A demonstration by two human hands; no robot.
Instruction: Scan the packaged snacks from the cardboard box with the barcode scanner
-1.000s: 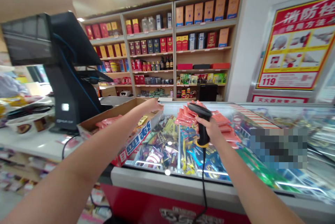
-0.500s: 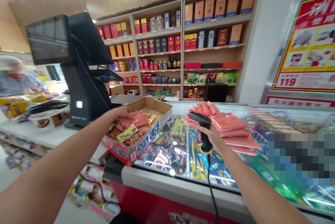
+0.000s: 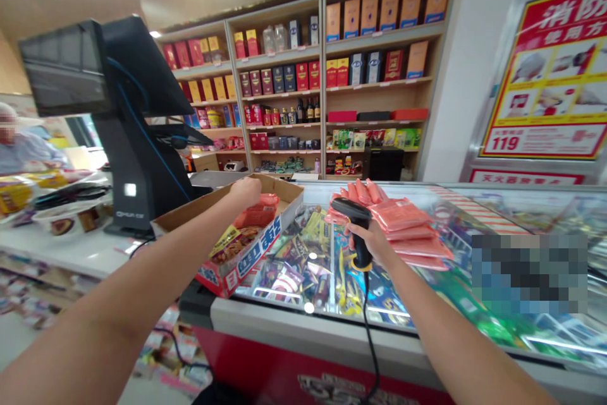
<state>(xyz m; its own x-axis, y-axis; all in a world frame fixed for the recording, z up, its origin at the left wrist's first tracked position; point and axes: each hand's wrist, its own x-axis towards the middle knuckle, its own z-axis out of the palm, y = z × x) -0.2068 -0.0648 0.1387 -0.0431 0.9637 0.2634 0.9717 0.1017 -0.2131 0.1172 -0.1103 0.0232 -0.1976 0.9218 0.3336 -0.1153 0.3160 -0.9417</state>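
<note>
My right hand (image 3: pixel 372 242) is wrapped round the handle of a black barcode scanner (image 3: pixel 358 228), held over a glass-topped freezer (image 3: pixel 308 307). Its cord hangs down the freezer's front. Just beyond lie stacked salmon-red packets (image 3: pixel 403 215). Over an open cardboard box (image 3: pixel 222 288) at the left, my left hand (image 3: pixel 246 193) is closed at the edge of a red packet (image 3: pixel 260 210); its fingertips are hidden. Brown packets with yellow labels (image 3: pixel 232 244) lie in the box beneath.
A black checkout terminal (image 3: pixel 142 139) stands on the white counter (image 3: pixel 95 250) at the left, with a person (image 3: pixel 28 146) beyond it. Shelves of boxed goods (image 3: pixel 284 76) line the back. Colourful packages lie under the freezer glass. A red-and-yellow poster (image 3: pixel 550 76) hangs at the right.
My left hand has moved right and slightly up over the box, and the red packet by it has shifted right. The right hand keeps hold of the scanner. The whole view has shifted slightly.
</note>
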